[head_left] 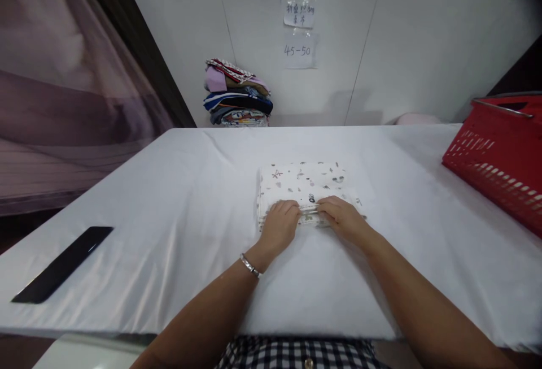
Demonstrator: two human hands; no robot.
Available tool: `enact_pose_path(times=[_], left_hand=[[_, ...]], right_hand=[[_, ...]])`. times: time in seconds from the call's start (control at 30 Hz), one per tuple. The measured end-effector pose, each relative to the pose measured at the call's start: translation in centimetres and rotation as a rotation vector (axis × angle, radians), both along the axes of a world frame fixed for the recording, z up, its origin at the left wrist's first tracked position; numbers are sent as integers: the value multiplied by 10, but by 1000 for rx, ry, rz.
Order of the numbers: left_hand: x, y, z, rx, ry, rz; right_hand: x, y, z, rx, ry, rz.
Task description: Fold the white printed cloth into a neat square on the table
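A white cloth [298, 179] with small printed motifs lies folded into a layered rectangle on the white-covered table. At its near edge, my left hand [280, 223] is closed, the fingers curled over the cloth's front fold. Close beside it, my right hand [344, 219] pinches the same edge a little to the right. Between the two hands several layers of the fold show, slightly raised. Both thumbs are mostly hidden from view. A silver bracelet [250, 265] circles my left wrist.
A dark flat panel [63, 264] lies on the left of the table [178, 188]. Folded fabrics [239, 98] are stacked beyond the far edge. A red plastic basket [503, 154] stands at the right. Handwritten paper signs [300, 51] hang on the wall; a curtain [71, 86] drapes at left.
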State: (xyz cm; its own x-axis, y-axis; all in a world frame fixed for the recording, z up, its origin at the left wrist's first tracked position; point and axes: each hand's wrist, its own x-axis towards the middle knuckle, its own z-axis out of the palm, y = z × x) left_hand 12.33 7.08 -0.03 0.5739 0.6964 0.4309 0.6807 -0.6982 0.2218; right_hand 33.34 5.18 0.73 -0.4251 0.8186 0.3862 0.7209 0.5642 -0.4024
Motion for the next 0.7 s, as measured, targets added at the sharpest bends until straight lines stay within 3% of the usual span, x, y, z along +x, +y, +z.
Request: enact_pose_path(times=[0.47, 0.7], left_hand=[[-1, 0, -4, 7, 60, -25], [0, -2, -5, -5, 38, -41]], right_hand=[[0, -3, 5, -148, -39, -71], [2, -3, 2, -57, -18, 10]])
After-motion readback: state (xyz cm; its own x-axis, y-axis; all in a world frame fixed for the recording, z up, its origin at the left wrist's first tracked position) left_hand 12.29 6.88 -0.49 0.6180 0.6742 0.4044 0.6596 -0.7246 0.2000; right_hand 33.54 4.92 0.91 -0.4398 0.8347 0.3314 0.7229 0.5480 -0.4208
